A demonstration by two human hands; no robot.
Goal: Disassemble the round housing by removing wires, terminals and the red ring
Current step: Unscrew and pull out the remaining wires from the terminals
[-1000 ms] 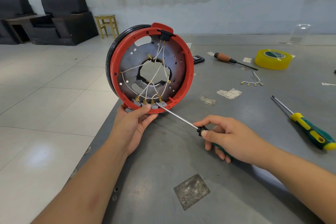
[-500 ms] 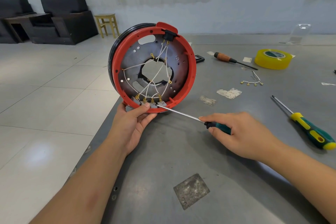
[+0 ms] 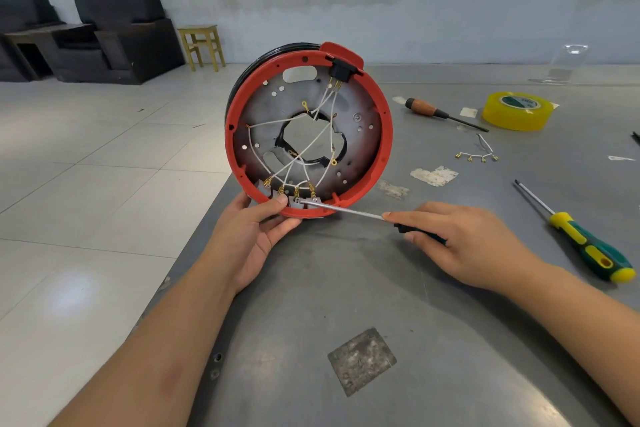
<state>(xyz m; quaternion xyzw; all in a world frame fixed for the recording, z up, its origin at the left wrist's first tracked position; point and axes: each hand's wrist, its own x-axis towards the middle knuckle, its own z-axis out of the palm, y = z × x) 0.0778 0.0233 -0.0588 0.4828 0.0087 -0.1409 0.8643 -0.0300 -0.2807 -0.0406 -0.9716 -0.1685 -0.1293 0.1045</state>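
Observation:
The round housing (image 3: 360,146) stands on edge at the table's left edge, its open side facing me. A red ring (image 3: 384,121) runs around its metal plate. White wires (image 3: 313,146) cross the plate to brass terminals (image 3: 289,189) in grey blocks at the bottom. My left hand (image 3: 258,229) grips the housing's lower rim, thumb on the ring by the blocks. My right hand (image 3: 464,246) holds a dark-handled screwdriver (image 3: 343,210), forefinger stretched along its shaft. The tip touches a grey terminal block.
On the grey table (image 3: 398,305) lie a green-and-yellow screwdriver (image 3: 585,246) at right, a wooden-handled screwdriver (image 3: 436,113), a yellow tape roll (image 3: 517,111) and a loose wire with terminals (image 3: 478,154) behind. The table edge drops to tiled floor on the left.
The housing has shifted slightly right. My right hand has slid further from the housing, flattening the screwdriver's angle; its tip stays at the terminal blocks.

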